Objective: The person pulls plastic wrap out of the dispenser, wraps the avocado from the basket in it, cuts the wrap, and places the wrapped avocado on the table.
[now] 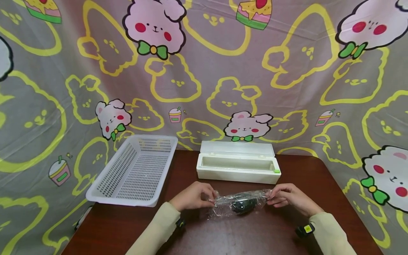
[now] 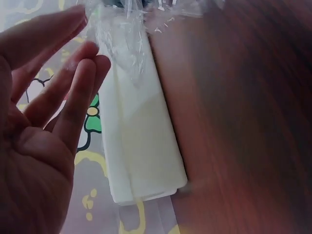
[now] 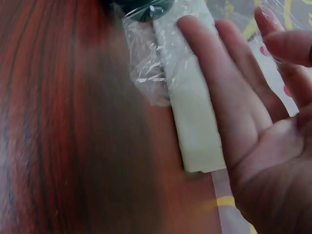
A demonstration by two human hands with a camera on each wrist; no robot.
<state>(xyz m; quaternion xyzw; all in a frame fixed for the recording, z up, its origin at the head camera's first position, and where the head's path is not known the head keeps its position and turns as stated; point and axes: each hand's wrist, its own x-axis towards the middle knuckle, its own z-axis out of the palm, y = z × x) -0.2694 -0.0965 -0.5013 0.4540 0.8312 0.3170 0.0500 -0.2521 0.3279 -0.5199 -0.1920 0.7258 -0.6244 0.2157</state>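
Clear plastic film (image 1: 223, 207) is stretched between the two hands over the table, wrapped around a dark green, rounded thing (image 1: 243, 205) whose kind I cannot tell. At the film's left end, the left hand (image 1: 196, 196) pinches it between thumb and fingers. The right hand (image 1: 293, 199) pinches the opposite end. In the left wrist view, a loose flap of film (image 2: 129, 53) hangs by the left fingertips. A similar crumpled flap (image 3: 148, 68) hangs beside the right fingers in the right wrist view, with the dark thing (image 3: 141, 7) partly cut off at the top.
Behind the hands stands a long white box (image 1: 237, 176) with its lid (image 1: 237, 148) raised and a small green piece (image 1: 276, 171) on its right front edge. A white perforated basket (image 1: 122, 202) is at the left. A patterned cloth (image 1: 197, 71) hangs around the brown table (image 1: 229, 237).
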